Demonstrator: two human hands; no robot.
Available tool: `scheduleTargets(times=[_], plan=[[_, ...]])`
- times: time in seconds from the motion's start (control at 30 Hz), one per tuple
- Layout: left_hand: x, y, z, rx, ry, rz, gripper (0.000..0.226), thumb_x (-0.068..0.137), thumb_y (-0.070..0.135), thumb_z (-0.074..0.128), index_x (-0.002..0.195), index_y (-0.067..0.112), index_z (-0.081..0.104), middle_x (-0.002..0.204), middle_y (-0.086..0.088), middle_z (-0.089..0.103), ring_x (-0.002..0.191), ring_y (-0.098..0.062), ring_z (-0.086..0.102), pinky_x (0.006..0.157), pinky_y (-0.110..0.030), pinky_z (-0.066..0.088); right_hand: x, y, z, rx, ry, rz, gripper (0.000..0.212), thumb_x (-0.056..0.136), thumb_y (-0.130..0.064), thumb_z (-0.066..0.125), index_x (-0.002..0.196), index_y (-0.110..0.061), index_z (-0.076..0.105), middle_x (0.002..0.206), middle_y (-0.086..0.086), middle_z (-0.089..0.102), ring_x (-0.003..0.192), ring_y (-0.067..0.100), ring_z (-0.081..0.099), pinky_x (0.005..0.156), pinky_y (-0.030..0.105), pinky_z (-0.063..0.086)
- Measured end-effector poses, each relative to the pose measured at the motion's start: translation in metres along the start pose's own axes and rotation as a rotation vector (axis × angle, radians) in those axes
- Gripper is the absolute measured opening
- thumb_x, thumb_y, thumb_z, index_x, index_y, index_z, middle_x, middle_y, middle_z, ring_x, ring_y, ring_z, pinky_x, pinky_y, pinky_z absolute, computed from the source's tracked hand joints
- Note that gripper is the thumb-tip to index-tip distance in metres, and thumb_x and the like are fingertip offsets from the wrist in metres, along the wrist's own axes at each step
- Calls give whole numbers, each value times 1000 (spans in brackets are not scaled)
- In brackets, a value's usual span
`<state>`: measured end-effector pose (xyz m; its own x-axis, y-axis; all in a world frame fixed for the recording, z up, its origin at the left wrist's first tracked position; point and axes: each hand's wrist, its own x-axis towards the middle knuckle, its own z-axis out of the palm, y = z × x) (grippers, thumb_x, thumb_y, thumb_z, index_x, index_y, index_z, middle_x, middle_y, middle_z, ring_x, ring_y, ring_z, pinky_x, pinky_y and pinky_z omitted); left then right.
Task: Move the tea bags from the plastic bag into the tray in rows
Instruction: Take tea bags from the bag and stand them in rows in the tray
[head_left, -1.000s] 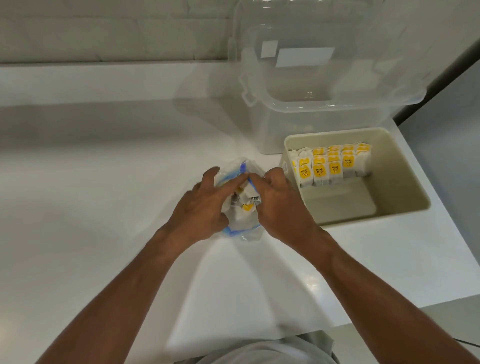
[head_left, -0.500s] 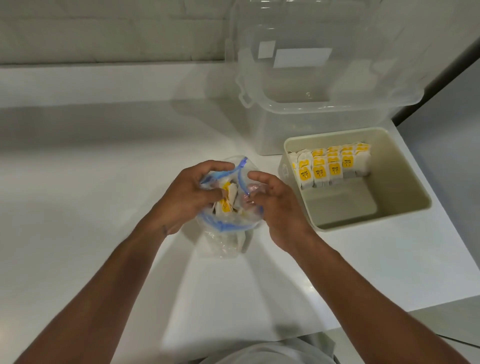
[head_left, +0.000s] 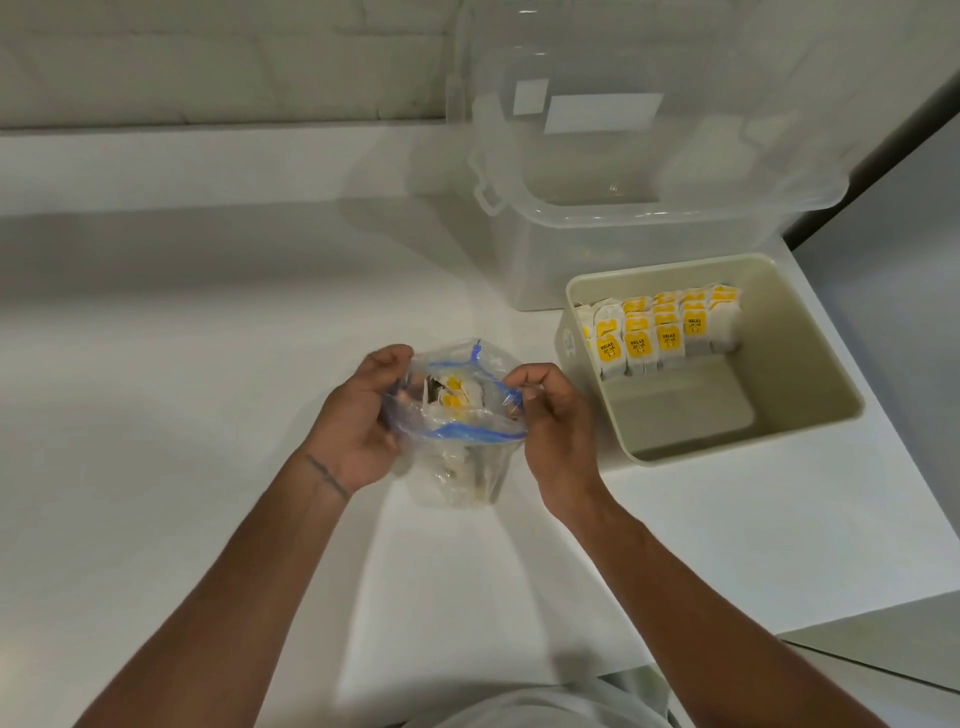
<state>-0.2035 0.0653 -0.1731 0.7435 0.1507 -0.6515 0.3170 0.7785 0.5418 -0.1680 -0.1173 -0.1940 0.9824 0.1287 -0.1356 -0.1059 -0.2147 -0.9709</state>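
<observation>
- The white surface (head_left: 182, 395) carries everything I work with.
- A clear storage box (head_left: 623, 208) stands behind the tray, out of my path.
- The tray (head_left: 810, 374) sits right of my hands, tea bags (head_left: 660, 332) lined along its far wall, the near half bare for further rows.
- I hold the plastic bag (head_left: 457, 441) upright, mouth spread, so I can reach inside.
- My left hand (head_left: 358, 415) grips its rim.
- My right hand (head_left: 556, 415) pinches the opposite rim.
- Loose tea bags (head_left: 454, 397) remain inside.

Plastic bag (head_left: 457, 447) held open above white counter (head_left: 182, 415): left hand (head_left: 358, 421) gripping left rim, right hand (head_left: 553, 415) pinching right rim. Tea bags (head_left: 454, 392) visible inside. Beige tray (head_left: 810, 374) right, rows (head_left: 665, 327) against far wall. Clear bin (head_left: 623, 218) behind.
</observation>
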Motion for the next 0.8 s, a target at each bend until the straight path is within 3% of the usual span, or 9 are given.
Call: scheduleTargets(times=[0.17, 0.27, 0.37, 0.47, 0.53, 0.63, 0.8], plan=[[-12, 14, -3, 786, -137, 311, 43, 101, 0, 40, 89, 23, 74, 91, 5, 70, 71, -10, 60, 62, -24, 46, -5, 1, -6, -274, -89, -166, 51, 94, 6, 41, 98, -35, 71, 107, -3, 55, 101, 6, 56, 84, 5, 41], [-12, 20, -5, 1228, -156, 458, 46, 100, 4, 41, 108, 35, 74, 116, 8, 66, 105, -9, 62, 90, -30, 50, -6, -4, -7, -433, -188, -161, 40, 98, -3, 46, 126, -26, 63, 115, -2, 42, 100, -2, 50, 85, -2, 35], [-12, 20, -5, 1695, -96, 675, 40, 94, 18, 58, 124, 44, 61, 130, 6, 50, 119, -16, 47, 97, -34, 43, -9, -5, -8, -467, -331, -158, 63, 91, -11, 62, 147, -28, 40, 121, -6, 31, 95, -15, 45, 87, -2, 36], [-19, 21, 0, 1908, -174, 945, 50, 80, 25, 61, 125, 47, 61, 143, 2, 44, 126, -25, 38, 96, -43, 38, -10, -4, -9, -622, -455, -161, 93, 85, -21, 71, 157, -29, 11, 130, -6, 24, 110, -2, 45, 99, 10, 40], [-19, 19, 0, 2145, -186, 1033, 60, 67, 30, 61, 125, 46, 63, 137, 0, 51, 119, -30, 41, 91, -46, 40, -11, -7, -10, -805, -507, -198, 104, 84, -31, 73, 157, -29, -2, 134, -3, 20, 113, 9, 47, 95, 17, 42], [-13, 16, -4, 2316, -94, 986, 74, 59, 35, 67, 133, 41, 58, 128, -1, 57, 109, -31, 48, 82, -44, 41, -13, -13, -15, -996, -502, -247, 104, 83, -41, 71, 156, -27, -1, 135, 1, 22, 112, 17, 50, 85, 24, 45], [5, 11, -19, 2226, -23, 832, 79, 68, 50, 76, 141, 42, 47, 133, 5, 55, 110, -26, 51, 81, -38, 38, -10, -12, -16, -1119, -482, -206, 98, 82, -47, 70, 155, -26, 8, 136, 5, 27, 117, 22, 48, 86, 33, 50]])
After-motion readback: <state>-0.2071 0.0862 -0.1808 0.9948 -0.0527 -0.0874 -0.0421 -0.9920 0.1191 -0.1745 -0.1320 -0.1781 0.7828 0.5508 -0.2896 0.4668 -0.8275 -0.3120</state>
